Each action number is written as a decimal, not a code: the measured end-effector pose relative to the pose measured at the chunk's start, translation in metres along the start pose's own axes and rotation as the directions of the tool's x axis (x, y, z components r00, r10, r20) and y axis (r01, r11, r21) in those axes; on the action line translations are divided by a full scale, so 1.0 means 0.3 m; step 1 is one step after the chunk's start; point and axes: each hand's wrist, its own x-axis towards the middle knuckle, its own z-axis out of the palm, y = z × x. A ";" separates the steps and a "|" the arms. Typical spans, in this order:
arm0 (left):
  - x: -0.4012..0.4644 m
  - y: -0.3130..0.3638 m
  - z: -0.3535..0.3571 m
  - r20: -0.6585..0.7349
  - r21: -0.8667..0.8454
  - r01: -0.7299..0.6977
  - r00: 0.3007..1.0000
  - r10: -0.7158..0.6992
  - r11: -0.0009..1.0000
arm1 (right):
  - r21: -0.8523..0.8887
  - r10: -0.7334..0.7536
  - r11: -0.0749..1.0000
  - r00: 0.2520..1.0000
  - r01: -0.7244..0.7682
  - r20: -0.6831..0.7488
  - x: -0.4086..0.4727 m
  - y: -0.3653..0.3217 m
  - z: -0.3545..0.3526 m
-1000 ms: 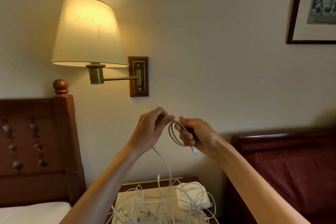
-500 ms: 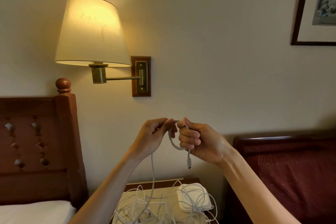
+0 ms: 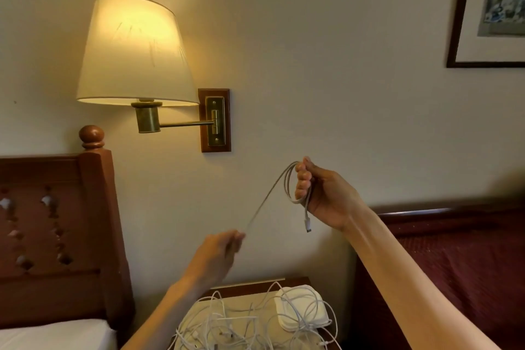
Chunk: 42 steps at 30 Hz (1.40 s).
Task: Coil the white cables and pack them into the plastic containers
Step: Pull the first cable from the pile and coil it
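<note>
Change: your left hand [image 3: 218, 247] has dropped away from your right hand [image 3: 321, 196], drawing cable [image 3: 270, 196] taut | Right fist holds the small coil, right of the lamp [image 3: 136, 51] and lower | Left pinches the strand | Next loop ready; containers [image 3: 301, 307] below still unfilled.

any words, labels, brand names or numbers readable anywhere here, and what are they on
None can be read.
Framed picture: only blurred blue and grey patches, no lettering.
Brass lamp plate: bare, no marking.
White containers and white cable plug: no print visible.
</note>
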 end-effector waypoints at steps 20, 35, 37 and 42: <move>0.151 0.267 -0.204 -0.259 0.372 -0.357 0.846 0.465 0.857 | -0.709 -0.121 0.693 0.990 0.134 0.069 -0.022 0.102 0.054; 0.124 0.283 -0.144 0.153 -0.636 0.190 0.981 -0.119 0.748 | -0.496 -0.034 0.868 0.999 0.037 0.017 0.041 0.116 0.031; 0.128 0.297 -0.120 0.039 -0.550 0.130 0.991 -0.130 0.825 | -0.521 -0.064 0.852 0.998 0.056 0.003 0.043 0.131 0.027; 0.138 0.287 -0.095 -0.157 -0.443 0.015 0.983 -0.095 0.896 | -0.814 -0.344 0.550 0.939 0.187 -0.017 0.038 0.171 -0.004</move>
